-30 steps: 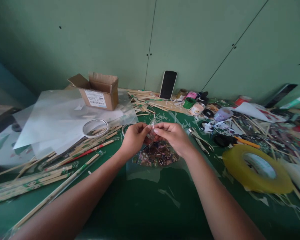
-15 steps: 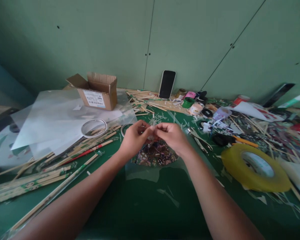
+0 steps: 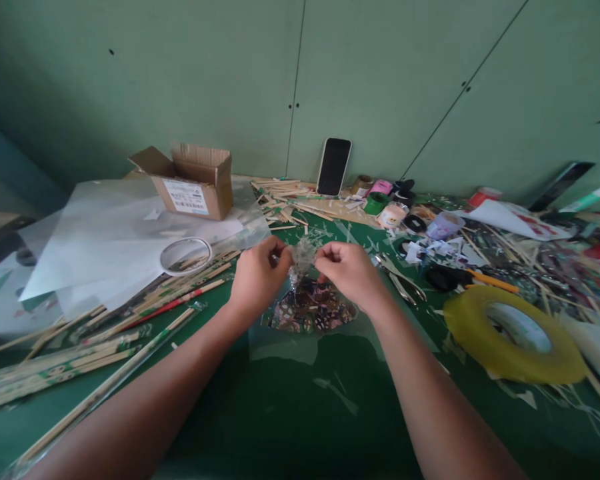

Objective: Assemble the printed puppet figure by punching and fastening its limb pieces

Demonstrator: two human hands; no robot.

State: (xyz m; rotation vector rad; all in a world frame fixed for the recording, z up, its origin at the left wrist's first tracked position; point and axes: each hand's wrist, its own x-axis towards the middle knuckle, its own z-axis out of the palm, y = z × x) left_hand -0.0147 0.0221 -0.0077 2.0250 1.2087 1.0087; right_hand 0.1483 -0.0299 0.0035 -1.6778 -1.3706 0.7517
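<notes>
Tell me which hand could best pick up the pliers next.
Right, probably. The right hand sits just beside the pliers on the green mat; the left hand is farther off, across the crumpled clear film that both hands pinch.

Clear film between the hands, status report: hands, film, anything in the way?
Left hand, right hand: both pinching crumpled clear film. Film held over patterned piece on green mat. Pliers beside right hand, apart.

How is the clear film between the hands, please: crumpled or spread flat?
Crumpled: the clear film is bunched into a wrinkled wad, pinched between left hand and right hand.
</notes>
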